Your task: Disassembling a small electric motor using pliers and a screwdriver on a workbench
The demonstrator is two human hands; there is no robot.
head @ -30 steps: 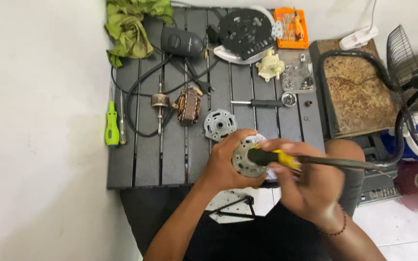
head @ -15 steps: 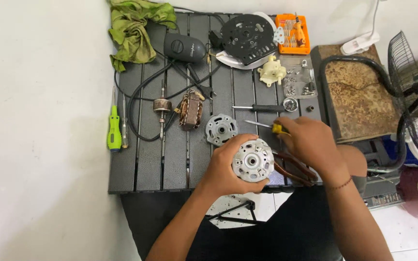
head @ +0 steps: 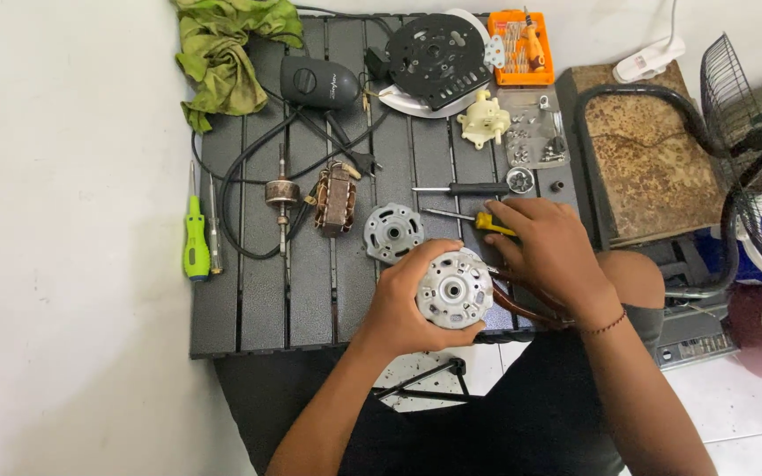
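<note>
A round silver metal motor housing with a central bearing hole sits in our left hand, held up over the near edge of the dark slatted metal table. Our left fingers curl closed around its rim, gripping it. Our right hand rests just beside it, fingers bent over the handle of a yellow-handled screwdriver lying on the table; we cannot tell whether they grip it or only cover it.

A second silver end plate lies flat just left of that screwdriver. Farther left sit a copper-wound stator, a rotor on its thin shaft, and a green-handled screwdriver near the table's left edge. A black-handled screwdriver lies across the middle.

Along the far edge we see a crumpled green cloth, a black oval casing with a small pale label on top, a black round perforated plate, an orange rectangular bit case, a cream plastic gear part and a clear tray of small screws.

Open room lies on the slats at the near left corner. A wire fan guard crowds the right side.
</note>
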